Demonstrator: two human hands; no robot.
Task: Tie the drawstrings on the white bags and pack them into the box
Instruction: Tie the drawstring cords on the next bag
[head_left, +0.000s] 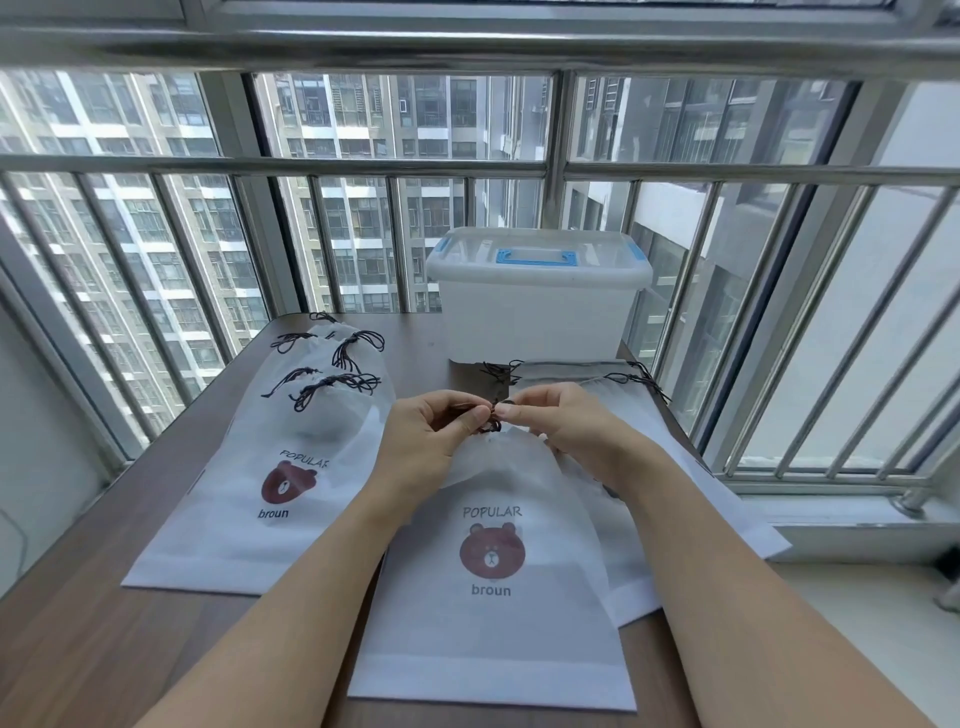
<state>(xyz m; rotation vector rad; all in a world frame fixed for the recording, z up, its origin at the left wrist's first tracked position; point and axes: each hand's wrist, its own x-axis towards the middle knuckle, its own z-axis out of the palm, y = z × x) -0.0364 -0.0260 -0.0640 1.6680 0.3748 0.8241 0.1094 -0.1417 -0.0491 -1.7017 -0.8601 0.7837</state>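
A white drawstring bag (498, 613) with a brown bear print lies flat before me, its mouth gathered at the top. My left hand (431, 436) and my right hand (558, 423) meet above that mouth, each pinching the dark drawstring (491, 422) between thumb and fingertips. To the left lies a pile of white bags (270, 467) whose dark cords are bunched in knots at their tops. More white bags (613, 395) lie to the right under my right forearm. The translucent plastic box (537, 306), lid on with a blue handle, stands at the table's far edge.
The brown wooden table (104, 623) ends at a window with metal railings (363, 171) right behind the box. A pale window sill (857, 525) runs along the right side.
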